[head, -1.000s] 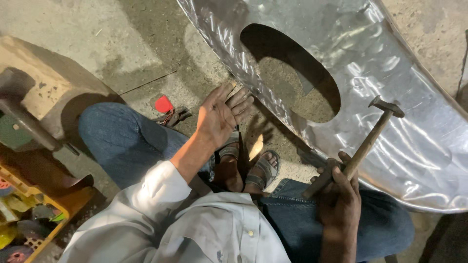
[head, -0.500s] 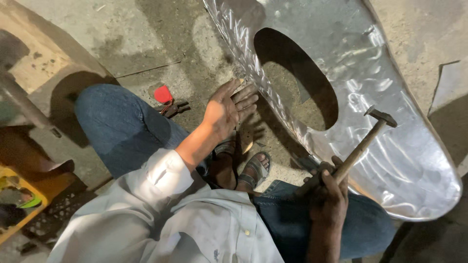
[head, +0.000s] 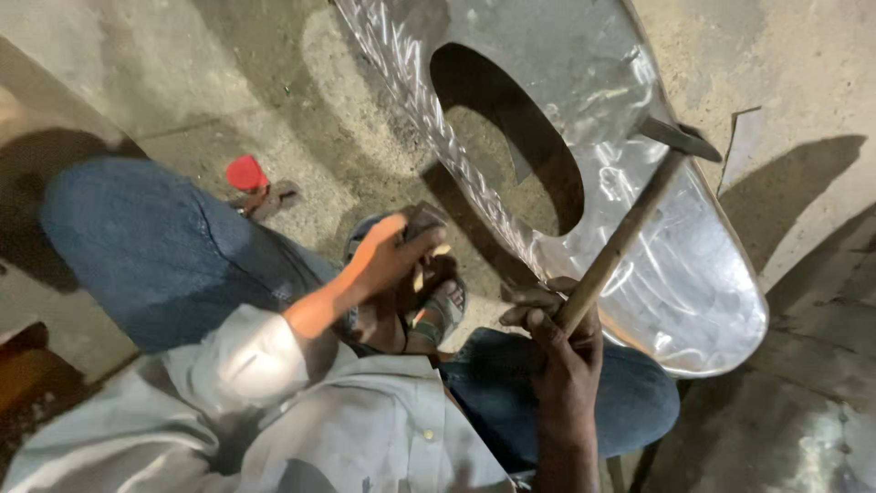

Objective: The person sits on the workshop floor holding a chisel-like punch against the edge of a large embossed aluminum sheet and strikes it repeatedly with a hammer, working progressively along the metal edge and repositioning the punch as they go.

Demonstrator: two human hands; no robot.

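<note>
the upper end of the metal sheet [head: 639, 265] runs out of the top of the view, and the part of its near edge behind the hammer handle is covered. whatever the left hand [head: 388, 260] presses on is hard to make out: something small and dark shows at its fingertips, and pale bits peek from under the palm, but their kind cannot be told. the sandalled foot [head: 438, 310] is mostly hidden beneath that hand.

taking the metal sheet as the landmark: it lies on the concrete floor [head: 210, 91], shiny and dented, with a big oval hole [head: 511, 137] cut through it. the left hand sits just off the sheet's near-left edge, close to it but not clearly touching. the right hand [head: 557, 342] is just below the sheet's lower edge, near its rounded end.

the left hand is loosely curled, fingers bent downward over the foot, resting there; whether it grips anything cannot be told. the right hand is wrapped tight around the wooden handle of a hammer [head: 630, 228], whose dark head is raised over the sheet, right of the hole. a small red object [head: 246, 172] lies on the floor well left of the sheet.
</note>
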